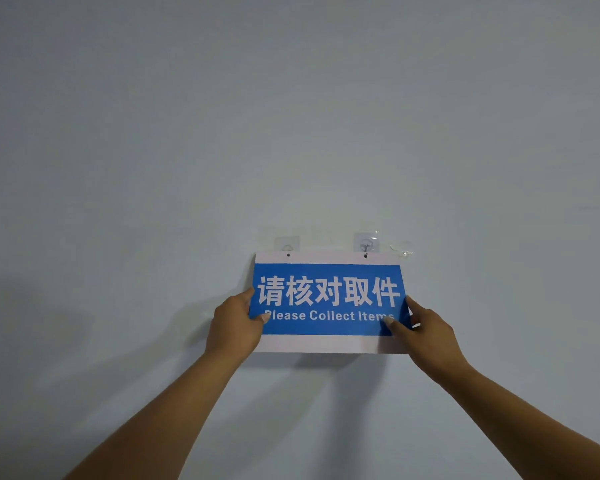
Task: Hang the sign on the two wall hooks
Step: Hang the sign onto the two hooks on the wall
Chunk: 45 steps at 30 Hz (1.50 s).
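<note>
A blue and white sign [329, 342] reading "Please Collect Items" is held flat against the wall. My left hand [234, 322] grips its left edge, thumb on the front. My right hand [426, 329] grips its right edge the same way. Two small holes sit in the sign's white top strip. Just above them are two clear adhesive wall hooks: the left hook [287, 244] and the right hook [366, 243]. The holes lie right under the hooks; I cannot tell whether the hook tips pass through them.
A plain pale wall [291, 116] fills the view. A scrap of clear plastic film [401, 250] sticks to the wall just right of the right hook. My two forearms rise from the bottom corners.
</note>
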Each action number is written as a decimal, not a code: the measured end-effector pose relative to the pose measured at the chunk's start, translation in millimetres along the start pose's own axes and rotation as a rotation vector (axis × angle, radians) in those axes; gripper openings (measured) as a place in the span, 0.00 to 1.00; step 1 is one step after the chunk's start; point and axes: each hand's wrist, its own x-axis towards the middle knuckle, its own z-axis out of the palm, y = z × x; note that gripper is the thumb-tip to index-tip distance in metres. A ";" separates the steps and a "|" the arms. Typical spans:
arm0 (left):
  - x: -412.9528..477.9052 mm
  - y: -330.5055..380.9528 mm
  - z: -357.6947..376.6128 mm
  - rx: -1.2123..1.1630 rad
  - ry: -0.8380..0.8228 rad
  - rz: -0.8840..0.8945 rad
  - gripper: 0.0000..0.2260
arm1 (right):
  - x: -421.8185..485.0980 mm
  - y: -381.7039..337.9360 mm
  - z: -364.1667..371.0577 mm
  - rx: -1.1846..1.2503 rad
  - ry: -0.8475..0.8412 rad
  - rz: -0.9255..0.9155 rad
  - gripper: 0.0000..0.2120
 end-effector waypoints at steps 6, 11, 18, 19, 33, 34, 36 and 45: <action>-16.1 -10.9 18.9 -0.030 0.039 -0.038 0.23 | 1.2 -0.2 -11.5 -0.049 -0.042 -0.006 0.31; -18.8 -14.9 26.2 -0.016 0.054 -0.047 0.24 | 1.9 3.0 -8.6 -0.067 -0.063 -0.012 0.28; -18.0 -22.4 30.2 -0.070 -0.174 -0.057 0.33 | 10.7 12.9 17.5 -0.020 -0.050 0.049 0.29; -17.7 -22.6 29.9 -0.079 -0.182 -0.065 0.34 | 12.0 14.1 20.8 -0.018 -0.050 0.060 0.30; -22.0 -20.2 40.8 -0.116 -0.120 -0.255 0.26 | 28.3 18.3 33.3 -0.004 -0.028 0.188 0.35; -20.2 -18.8 42.8 -0.132 -0.113 -0.292 0.28 | 30.2 18.4 33.5 0.007 -0.019 0.199 0.37; -16.6 -14.5 44.2 -0.152 -0.100 -0.332 0.30 | 33.8 19.1 33.2 0.036 0.002 0.212 0.36; 0.6 -10.1 46.6 -0.295 -0.071 -0.334 0.25 | 42.1 14.5 36.1 0.101 -0.022 0.210 0.27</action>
